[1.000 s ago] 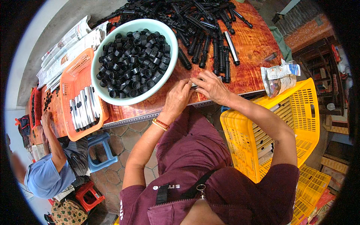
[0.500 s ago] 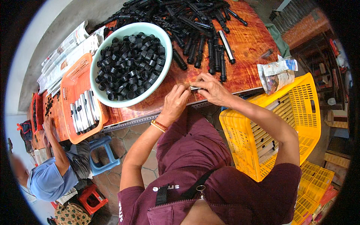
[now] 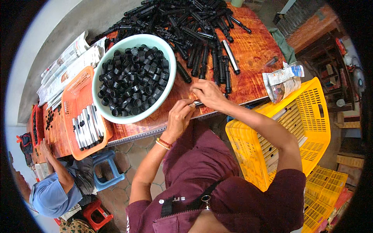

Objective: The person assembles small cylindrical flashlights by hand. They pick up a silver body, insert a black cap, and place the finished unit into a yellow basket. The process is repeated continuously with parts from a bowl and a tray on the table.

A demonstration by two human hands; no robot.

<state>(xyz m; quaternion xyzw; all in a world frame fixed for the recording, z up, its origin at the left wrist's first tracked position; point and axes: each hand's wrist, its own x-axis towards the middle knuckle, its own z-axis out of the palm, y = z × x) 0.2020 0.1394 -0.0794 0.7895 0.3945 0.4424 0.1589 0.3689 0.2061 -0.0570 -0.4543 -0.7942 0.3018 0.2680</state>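
Item: slim silver tube (image 3: pixel 199 103), centre frame at the table (image 3: pixel 256 58) edge, pinched closed between left hand (image 3: pixel 179 116) and right hand (image 3: pixel 208 93). Pale green bowl (image 3: pixel 99 105) of black caps upper left. Advice: keep both grips level, tube steady, ends aligned.

A crumpled clear plastic bag (image 3: pixel 282 80) with white, blue and red print lies at the right edge of the counter (image 3: pixel 256 54), just beside the yellow crate (image 3: pixel 311 116). At the far left, flat white packets (image 3: pixel 68 64) with dark print lie stacked along the counter's edge, beside the orange tray (image 3: pixel 79 91).
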